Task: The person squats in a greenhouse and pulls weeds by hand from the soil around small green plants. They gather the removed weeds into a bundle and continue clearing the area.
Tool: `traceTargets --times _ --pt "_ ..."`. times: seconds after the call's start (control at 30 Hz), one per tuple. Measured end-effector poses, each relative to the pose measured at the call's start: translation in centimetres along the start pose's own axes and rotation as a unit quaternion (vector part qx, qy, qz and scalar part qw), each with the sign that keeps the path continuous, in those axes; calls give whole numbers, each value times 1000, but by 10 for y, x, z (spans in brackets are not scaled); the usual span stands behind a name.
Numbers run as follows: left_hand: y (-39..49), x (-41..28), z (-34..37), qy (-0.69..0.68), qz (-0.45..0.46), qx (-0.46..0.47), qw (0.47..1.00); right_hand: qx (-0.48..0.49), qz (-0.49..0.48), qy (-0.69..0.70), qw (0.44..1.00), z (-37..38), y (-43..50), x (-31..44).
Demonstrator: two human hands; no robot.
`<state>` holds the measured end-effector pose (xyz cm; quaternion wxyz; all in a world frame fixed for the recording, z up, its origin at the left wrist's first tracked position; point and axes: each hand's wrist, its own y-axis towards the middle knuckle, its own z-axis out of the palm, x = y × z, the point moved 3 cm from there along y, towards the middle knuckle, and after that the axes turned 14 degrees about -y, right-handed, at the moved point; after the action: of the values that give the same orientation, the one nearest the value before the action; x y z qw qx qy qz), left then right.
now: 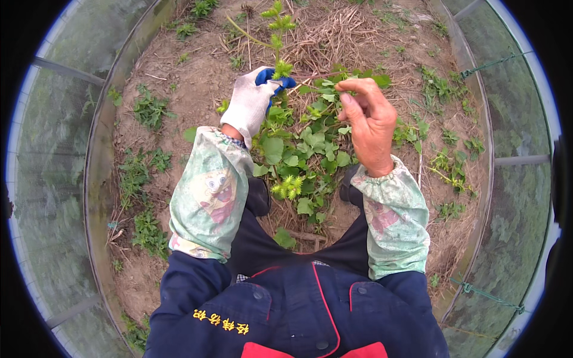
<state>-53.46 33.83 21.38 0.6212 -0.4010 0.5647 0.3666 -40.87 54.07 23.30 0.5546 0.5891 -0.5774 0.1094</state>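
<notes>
My left hand point(259, 96), in a white knit glove with blue coated fingers, is closed on an upright plant stem with spiky green burs point(281, 31). To its right, my bare right hand point(369, 116) is raised over the weeds, its thumb and fingertips curled near each other; whether something thin is between them cannot be told. A reddish stem point(318, 75) runs from near the gloved fingers towards the right fingertips. Below both hands spreads a clump of broad-leaved green plants point(313, 143), with another cluster of spiky burs point(288, 187) low in it.
Dry straw point(344, 33) lies on the bare soil point(179, 67) ahead. Small weeds point(150, 107) grow on both sides. Curved greenhouse-like walls of clear sheeting point(519, 201) rise left and right, with green cords point(488, 67) on the right one. A dark shoe point(258, 197) stands beside the clump.
</notes>
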Motion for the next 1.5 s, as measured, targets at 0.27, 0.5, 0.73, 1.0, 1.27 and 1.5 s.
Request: traceTargets --times 0.27,0.5,0.73,1.0,1.27,1.5 --pt "-1 14 18 -151 -37 112 981 59 -119 -210 969 29 -8 -1" --pt "0 23 23 -181 -83 151 968 120 -68 -249 959 21 -13 -18" --pt "2 17 9 -185 -70 118 973 132 -124 -236 955 22 -19 -25" --pt "3 8 6 57 28 125 990 113 -37 -294 948 32 -16 -44" --pt "7 13 8 84 64 58 993 5 80 -309 948 14 -3 -51" --pt "22 32 -50 130 62 -24 989 -125 76 -33 989 -50 2 -48"
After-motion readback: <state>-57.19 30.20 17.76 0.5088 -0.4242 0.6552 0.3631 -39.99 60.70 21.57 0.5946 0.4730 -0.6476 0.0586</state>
